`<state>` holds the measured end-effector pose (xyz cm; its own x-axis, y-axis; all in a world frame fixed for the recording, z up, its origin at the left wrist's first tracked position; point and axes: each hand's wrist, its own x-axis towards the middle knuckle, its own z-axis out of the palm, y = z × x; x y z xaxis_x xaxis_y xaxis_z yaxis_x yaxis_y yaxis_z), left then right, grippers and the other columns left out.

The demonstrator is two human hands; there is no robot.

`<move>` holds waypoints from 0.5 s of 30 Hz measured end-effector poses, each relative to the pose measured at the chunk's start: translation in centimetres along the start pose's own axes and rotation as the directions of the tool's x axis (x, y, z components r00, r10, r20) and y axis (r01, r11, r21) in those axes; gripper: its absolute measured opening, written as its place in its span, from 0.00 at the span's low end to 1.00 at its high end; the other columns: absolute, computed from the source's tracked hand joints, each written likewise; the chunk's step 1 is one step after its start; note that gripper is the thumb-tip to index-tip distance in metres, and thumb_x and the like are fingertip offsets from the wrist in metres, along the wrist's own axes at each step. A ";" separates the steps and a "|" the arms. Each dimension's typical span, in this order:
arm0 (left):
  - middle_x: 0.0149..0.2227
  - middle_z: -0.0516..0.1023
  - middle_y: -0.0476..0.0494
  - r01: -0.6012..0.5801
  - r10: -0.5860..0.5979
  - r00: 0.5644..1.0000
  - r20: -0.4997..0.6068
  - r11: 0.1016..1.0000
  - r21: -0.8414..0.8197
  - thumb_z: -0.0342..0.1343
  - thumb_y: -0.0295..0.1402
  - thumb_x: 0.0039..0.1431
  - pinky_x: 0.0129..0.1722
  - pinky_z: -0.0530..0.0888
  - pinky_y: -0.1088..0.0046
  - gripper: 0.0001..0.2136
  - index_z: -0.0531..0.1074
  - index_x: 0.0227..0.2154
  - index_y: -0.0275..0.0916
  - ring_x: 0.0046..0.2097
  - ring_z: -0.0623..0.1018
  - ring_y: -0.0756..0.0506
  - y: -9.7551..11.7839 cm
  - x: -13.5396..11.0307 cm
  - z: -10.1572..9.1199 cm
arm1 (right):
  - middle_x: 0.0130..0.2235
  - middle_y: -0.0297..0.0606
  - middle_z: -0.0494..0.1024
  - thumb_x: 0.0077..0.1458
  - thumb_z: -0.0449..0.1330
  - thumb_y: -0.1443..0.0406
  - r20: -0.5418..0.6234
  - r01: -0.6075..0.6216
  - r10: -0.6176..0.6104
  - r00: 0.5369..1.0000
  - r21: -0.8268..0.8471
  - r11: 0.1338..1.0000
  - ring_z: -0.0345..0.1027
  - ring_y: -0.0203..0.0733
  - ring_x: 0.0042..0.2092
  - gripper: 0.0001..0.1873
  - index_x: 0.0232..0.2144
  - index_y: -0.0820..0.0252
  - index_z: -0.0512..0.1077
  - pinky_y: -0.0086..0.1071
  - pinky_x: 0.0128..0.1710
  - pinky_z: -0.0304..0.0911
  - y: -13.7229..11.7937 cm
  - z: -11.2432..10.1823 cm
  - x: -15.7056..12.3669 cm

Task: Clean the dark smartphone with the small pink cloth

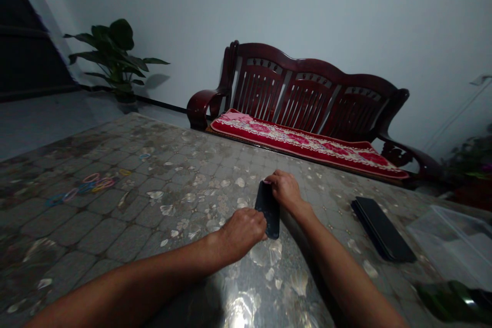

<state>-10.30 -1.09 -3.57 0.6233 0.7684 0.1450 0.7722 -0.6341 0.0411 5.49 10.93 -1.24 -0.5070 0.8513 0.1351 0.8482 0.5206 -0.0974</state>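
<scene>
A black flat rectangle [272, 219], shaped like a phone, lies lengthwise between my hands at the middle of the table. My right hand [285, 189] has its curled fingers closed at the far end and right edge. A small bit of pink shows by those fingertips; what it is I cannot make out. From the near left side my left hand [246, 228] is closed at the rectangle's left edge, its fingertips partly hidden. To the right lies a stack of similar dark flat rectangles [384, 230]. Several coloured rubber bands [92, 184] are scattered at the left.
A patterned, glossy cover spreads over the table [126, 236]. At the right edge are a clear plastic box [453, 241] and a blurred green object [446, 300]. Beyond the table stand a dark wooden bench [307, 69] with a red floral cushion [307, 141] and a potted plant [119, 56].
</scene>
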 end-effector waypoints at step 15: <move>0.40 0.81 0.40 0.023 -0.022 0.999 0.030 1.000 -0.019 0.63 0.37 0.61 0.42 0.75 0.66 0.10 0.75 0.39 0.34 0.43 0.81 0.40 -0.2 0.2 -0.4 | 0.42 0.40 0.78 0.61 0.54 0.72 -0.038 0.046 -0.043 0.998 0.071 0.996 0.69 0.43 0.46 0.18 0.45 0.54 0.80 0.32 0.46 0.56 0.6 1.1 -0.1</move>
<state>-10.40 -0.87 -3.14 0.6096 0.7845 0.1139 0.7835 -0.6181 0.0633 5.84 11.25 -2.41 -0.5371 0.8248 0.1765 0.8110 0.5625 -0.1608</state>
